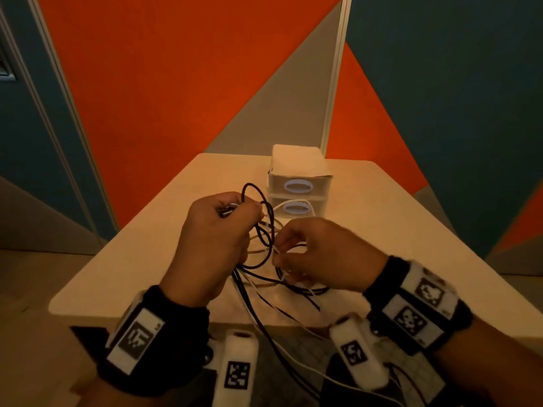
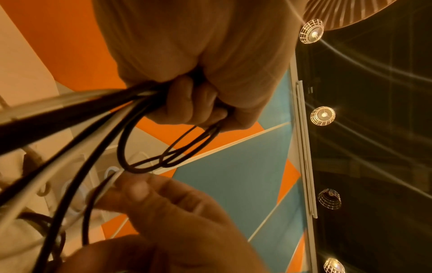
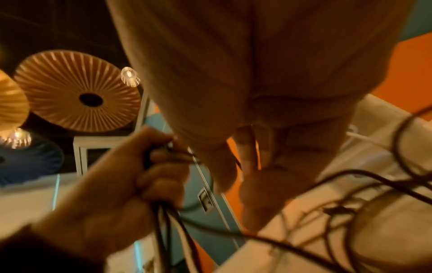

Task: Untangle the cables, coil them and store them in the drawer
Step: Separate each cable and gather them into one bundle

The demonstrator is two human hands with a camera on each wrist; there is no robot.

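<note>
A tangle of thin black and white cables (image 1: 266, 251) hangs between my hands above the pale table (image 1: 147, 242); strands trail over the near edge. My left hand (image 1: 235, 211) is raised and grips a bunch of black and white strands in its fist (image 2: 187, 103), with black loops (image 2: 163, 153) hanging from it. My right hand (image 1: 277, 255), lower and to the right, pinches a white strand (image 2: 114, 180) between thumb and fingertips. Behind the cables stands a small white two-drawer unit (image 1: 299, 183), both drawers closed, a white cable lying at the lower one.
The table's near edge (image 1: 88, 314) lies just below my wrists. Wrist bands with printed markers (image 1: 138, 337) sit on both arms. Orange, grey and blue wall panels (image 1: 176, 83) rise behind the table. Bare tabletop lies left and right of the drawer unit.
</note>
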